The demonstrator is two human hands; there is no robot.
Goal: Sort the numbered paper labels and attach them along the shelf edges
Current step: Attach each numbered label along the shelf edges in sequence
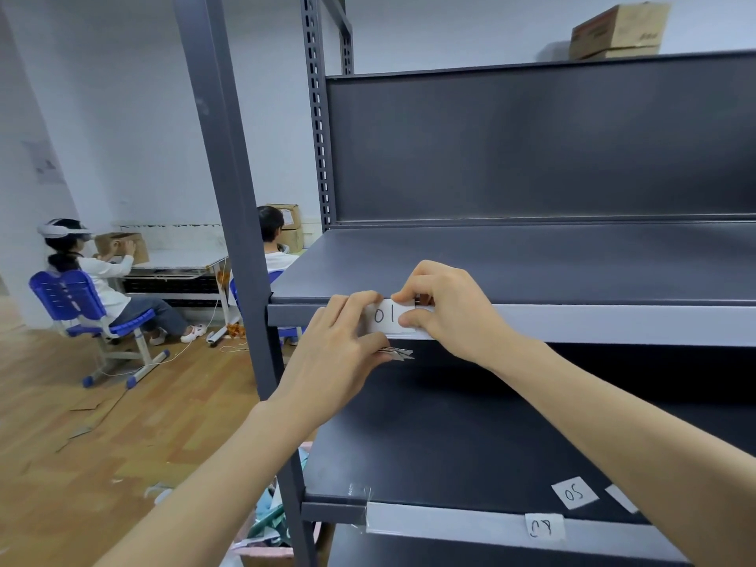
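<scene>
Grey shelf edge [572, 323] backs the 01 label [384, 317] — right hand [446, 313] pinches one end, left hand [339, 345] presses the other flat, likely squaring it — and grips spare labels [397, 354] just below.

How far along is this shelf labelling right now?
Done: one label sits on the lower shelf edge. In hand: the right hand pinches the 01 label against the upper shelf edge while the left hand steadies it and holds spare labels. Left: those spares, the loose 05 label on the lower shelf, and the mostly bare upper edge.
</scene>
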